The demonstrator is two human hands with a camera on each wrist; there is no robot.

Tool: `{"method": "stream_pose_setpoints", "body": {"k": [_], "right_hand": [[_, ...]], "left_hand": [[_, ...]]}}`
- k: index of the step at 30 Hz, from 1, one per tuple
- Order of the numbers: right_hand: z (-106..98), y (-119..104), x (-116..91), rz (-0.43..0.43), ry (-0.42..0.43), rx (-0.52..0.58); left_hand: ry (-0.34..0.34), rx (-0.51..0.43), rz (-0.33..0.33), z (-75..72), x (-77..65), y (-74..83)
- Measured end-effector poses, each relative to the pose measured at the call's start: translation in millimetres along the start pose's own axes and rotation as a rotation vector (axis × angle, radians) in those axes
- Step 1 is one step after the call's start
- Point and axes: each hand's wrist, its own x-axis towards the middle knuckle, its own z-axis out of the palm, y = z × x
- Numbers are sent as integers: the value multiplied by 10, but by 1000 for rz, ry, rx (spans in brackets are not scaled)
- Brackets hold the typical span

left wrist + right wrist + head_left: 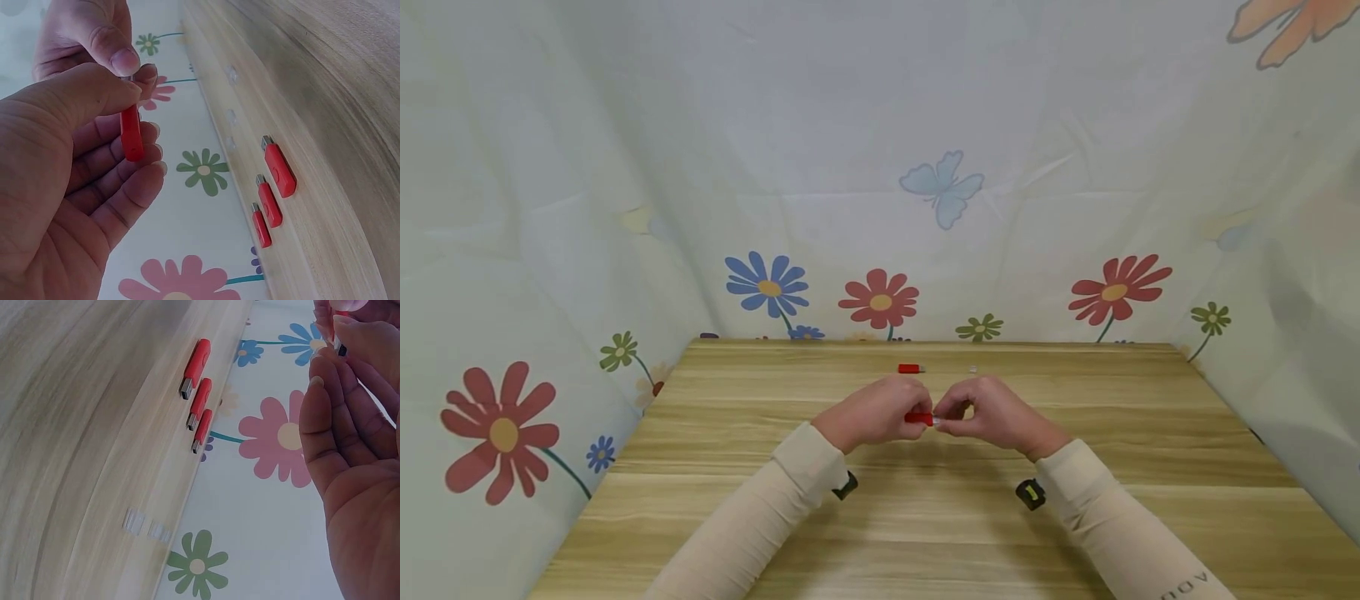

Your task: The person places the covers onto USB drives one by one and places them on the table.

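Note:
A red USB flash drive [917,418] is held between the two hands, over the table's middle. My left hand [880,410] pinches its red body between thumb and fingers, also seen in the left wrist view, where the drive [131,137] points toward the other hand. My right hand [992,419] pinches the drive's plug end with thumb and forefinger. In the right wrist view the dark plug tip [341,350] shows by the fingers. Whether a clear cap covers the plug is too small to tell.
Three more red flash drives lie in a row, the nearest [280,169] largest in view. Along the same wooden table [880,533] lie small clear caps [232,75], the nearest also in the right wrist view [134,522]. A flowered cloth [850,125] hangs behind.

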Motion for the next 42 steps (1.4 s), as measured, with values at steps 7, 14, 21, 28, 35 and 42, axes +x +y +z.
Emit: {"method": "stream_pose_setpoints", "body": {"k": [7,14,21,28,35,42], "right_hand": [[7,3,21,-11,10,6],[35,22,21,-36,28,14],[18,23,-22,-31,59,19],[-22,32,-42,-6,74,69],[20,64,7,33,13,87],[112,125,45,98,-55,73]], "left_hand": [[5,23,-2,-18,-5,14],[19,19,17,-27,-17,7],[24,3,4,-58,-5,54],[30,16,2,-89,13,76],[9,14,-16,-42,21,8],[-50,9,-57,74,44,-48]]}}
